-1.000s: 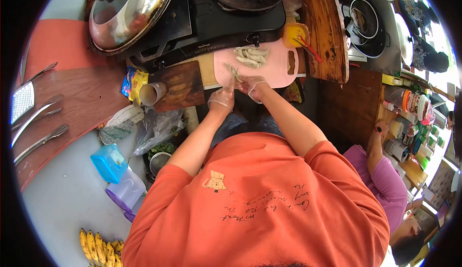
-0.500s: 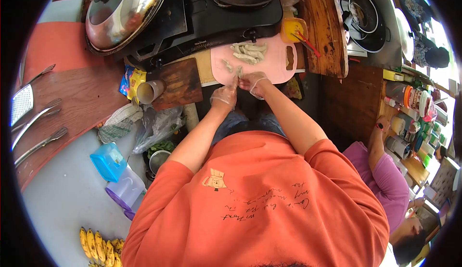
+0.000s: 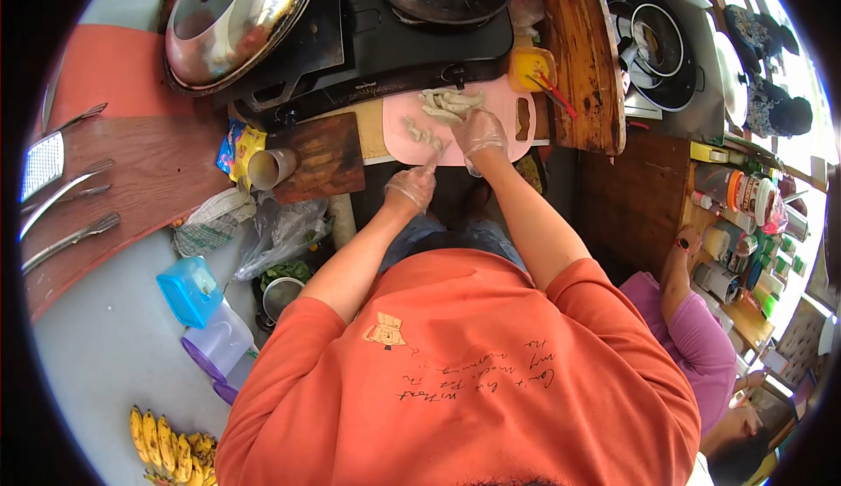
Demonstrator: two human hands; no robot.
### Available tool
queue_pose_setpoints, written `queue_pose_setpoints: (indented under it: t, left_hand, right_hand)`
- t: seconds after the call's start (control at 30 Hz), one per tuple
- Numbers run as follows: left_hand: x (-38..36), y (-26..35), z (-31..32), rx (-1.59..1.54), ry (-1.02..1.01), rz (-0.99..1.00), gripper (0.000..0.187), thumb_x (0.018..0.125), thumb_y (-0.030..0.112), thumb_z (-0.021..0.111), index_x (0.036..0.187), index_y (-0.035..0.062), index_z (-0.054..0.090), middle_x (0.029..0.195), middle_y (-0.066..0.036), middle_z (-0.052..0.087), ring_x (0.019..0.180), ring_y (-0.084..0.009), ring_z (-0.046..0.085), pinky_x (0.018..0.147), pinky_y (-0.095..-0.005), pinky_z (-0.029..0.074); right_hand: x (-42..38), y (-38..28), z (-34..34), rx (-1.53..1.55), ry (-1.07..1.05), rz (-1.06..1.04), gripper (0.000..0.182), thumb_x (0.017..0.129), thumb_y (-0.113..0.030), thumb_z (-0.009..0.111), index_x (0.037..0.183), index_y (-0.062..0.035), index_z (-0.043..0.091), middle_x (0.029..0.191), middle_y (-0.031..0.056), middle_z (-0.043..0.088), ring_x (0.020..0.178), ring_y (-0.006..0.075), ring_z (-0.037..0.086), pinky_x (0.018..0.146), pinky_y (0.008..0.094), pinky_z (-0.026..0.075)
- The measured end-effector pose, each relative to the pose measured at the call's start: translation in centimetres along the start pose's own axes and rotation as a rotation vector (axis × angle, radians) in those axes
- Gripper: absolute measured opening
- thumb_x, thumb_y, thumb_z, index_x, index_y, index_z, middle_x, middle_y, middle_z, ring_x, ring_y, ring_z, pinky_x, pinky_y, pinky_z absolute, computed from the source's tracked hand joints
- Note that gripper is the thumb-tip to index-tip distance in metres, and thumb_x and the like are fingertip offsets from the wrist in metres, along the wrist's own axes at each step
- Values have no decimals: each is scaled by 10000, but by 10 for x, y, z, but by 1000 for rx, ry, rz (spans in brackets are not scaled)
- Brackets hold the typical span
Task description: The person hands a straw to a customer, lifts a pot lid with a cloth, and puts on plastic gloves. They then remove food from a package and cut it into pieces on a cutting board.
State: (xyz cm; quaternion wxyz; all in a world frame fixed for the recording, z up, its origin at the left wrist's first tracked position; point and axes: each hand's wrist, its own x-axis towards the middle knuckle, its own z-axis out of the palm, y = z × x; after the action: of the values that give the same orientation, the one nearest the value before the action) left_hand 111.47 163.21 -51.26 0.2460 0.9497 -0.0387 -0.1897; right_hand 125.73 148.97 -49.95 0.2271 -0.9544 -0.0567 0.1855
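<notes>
A pink cutting board [image 3: 399, 140] lies before me, with a pile of pale, whitish-green strips [image 3: 447, 102] at its far side. Smaller cut pieces [image 3: 420, 132] of the same stuff lie nearer, on the left. My left hand [image 3: 410, 190], in a clear plastic glove, is closed at the board's near edge around a thin knife [image 3: 438, 155] whose blade points at those pieces. My right hand [image 3: 482, 134], gloved too, reaches over the board with its fingertips at the right end of the pile; its fingers are mostly hidden behind the back of the hand.
Beyond the board stands a black gas stove [image 3: 394, 48], a lidded pan [image 3: 241, 22] to its left. A yellow container [image 3: 529, 67] with a red-handled utensil sits at the right corner. A dark wooden board [image 3: 320, 153] and a cup [image 3: 273, 168] are at left. Another person [image 3: 688, 346] is at right.
My right hand has moved away from my left, up and right to the pile of strips. My left hand has drawn slightly back, and more cut pieces show on the board.
</notes>
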Motion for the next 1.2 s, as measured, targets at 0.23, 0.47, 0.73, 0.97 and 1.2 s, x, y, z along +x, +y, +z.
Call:
queue_pose_setpoints:
  t: [0.23, 0.47, 0.73, 0.97, 1.2]
  left_hand:
    - [7, -18, -14, 45, 34, -192, 578, 925, 168, 531, 1478, 107, 375, 1007, -194, 701, 847, -385, 699, 759, -477, 557]
    - [11, -15, -16, -79, 135, -247, 557, 915, 103, 503, 1460, 118, 390, 809, -227, 679, 778, -414, 681, 693, -527, 535]
    - [10, -15, 22, 121, 223, -47, 497, 890, 122, 561, 1379, 59, 497, 768, -208, 675, 706, -400, 682, 626, -500, 544]
    - [9, -3, 3, 5, 254, -71, 514, 892, 123, 555, 1400, 93, 481, 858, -196, 697, 729, -395, 690, 640, -496, 554]
    - [22, -7, 15, 58, 173, -54, 488, 886, 139, 570, 1364, 69, 505, 828, -192, 701, 715, -383, 696, 643, -487, 559]
  right_hand:
    - [-8, 3, -17, 268, -189, 202, 197, 816, -180, 649, 827, 9, 702, 844, 193, 711, 748, 272, 704, 711, 381, 573]
    - [-48, 29, 37, 1207, -401, 780, 176, 841, -94, 712, 841, 66, 638, 749, 161, 664, 559, 254, 647, 518, 344, 578]
    - [-41, 28, 62, 1215, -374, 797, 212, 838, -99, 712, 877, 93, 631, 777, 175, 660, 603, 268, 666, 574, 347, 597]
    - [-41, 22, 65, 1257, -280, 844, 176, 834, -69, 712, 848, 91, 641, 741, 176, 660, 571, 274, 663, 531, 359, 590]
    - [-35, 24, 65, 1289, -334, 828, 191, 849, -78, 708, 844, 96, 632, 764, 171, 662, 585, 280, 670, 547, 356, 594]
